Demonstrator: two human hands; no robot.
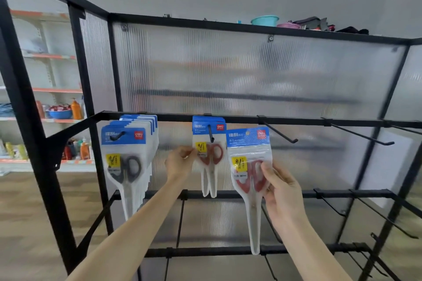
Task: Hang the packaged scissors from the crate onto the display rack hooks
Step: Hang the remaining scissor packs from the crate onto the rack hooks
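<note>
a black display rack [228,118] fills the view. a stack of black-handled scissor packs [127,157] hangs at 9 o'clock. the right hand [283,191] grips a red-handled scissor pack [250,166] at 5 o'clock, off any hook. the left hand [180,162] pinches the hung red pack [209,143] on the middle hook [210,134].

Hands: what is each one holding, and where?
Right hand grips a red scissors pack at its handle area; left hand pinches the hanging red pack at its edge.

A stack of packs [127,143] hangs at the rack's [228,118] left end; my held pack [250,166] is right of the middle hook's pack [209,143].
</note>
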